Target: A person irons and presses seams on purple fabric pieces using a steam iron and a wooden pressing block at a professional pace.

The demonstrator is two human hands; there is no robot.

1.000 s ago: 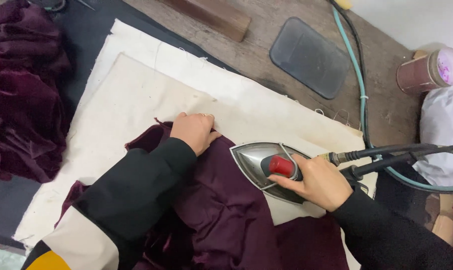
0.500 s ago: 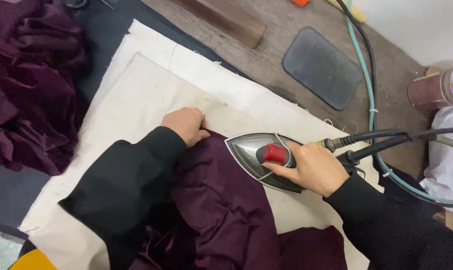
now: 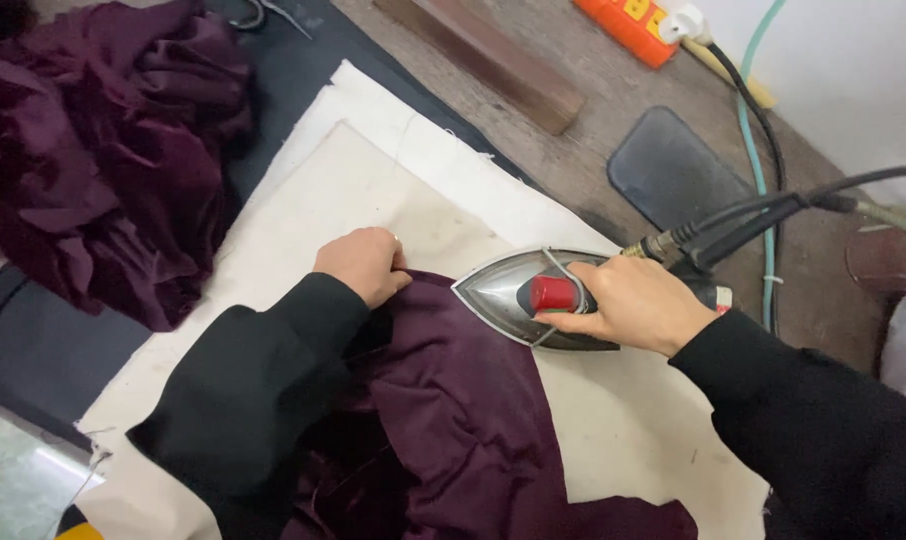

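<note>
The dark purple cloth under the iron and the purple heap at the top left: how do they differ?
The dark purple cloth being ironed lies spread on the cream pressing pad, held by the left hand and touched by the silver iron in the right hand. The crumpled purple fabric heap sits bunched and deeply folded on the dark mat, with no hand on it. The heap looks shinier, like velvet. Both share the same plum colour.

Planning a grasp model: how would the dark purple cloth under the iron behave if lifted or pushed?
The dark purple cloth is likely floppy: it lies in soft folds. It probably bunches when pushed, as wrinkles gather beside the left hand. It seems light, like the crumpled purple pile.
</note>
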